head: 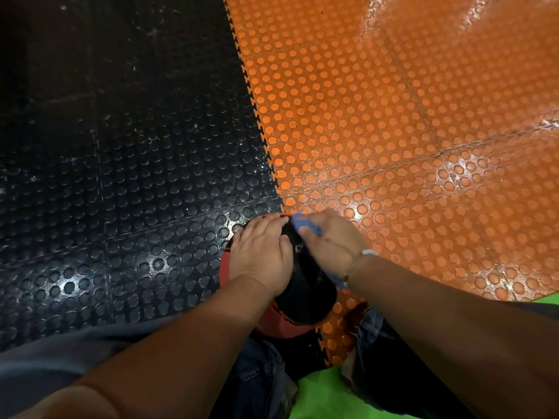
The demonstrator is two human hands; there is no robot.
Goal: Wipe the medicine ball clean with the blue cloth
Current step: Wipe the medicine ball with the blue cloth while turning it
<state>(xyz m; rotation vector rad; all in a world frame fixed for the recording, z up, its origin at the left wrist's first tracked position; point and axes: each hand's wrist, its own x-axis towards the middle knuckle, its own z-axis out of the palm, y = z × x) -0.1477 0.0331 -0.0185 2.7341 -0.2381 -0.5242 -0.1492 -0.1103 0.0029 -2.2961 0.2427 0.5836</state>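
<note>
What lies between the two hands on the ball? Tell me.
In the head view, a bare strip of the medicine ball's black panel, with a small valve hole, separates the left hand from the right hand, which holds the blue cloth.

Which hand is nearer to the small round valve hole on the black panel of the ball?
Left. The left hand lies flat on the black-and-red medicine ball, its thumb beside the valve hole. The right hand, clutching the blue cloth, presses slightly farther right.

Dark lettering runs along the red band of the medicine ball (272,320) (partly hidden by the forearm), too blurred and cropped to read.
</note>
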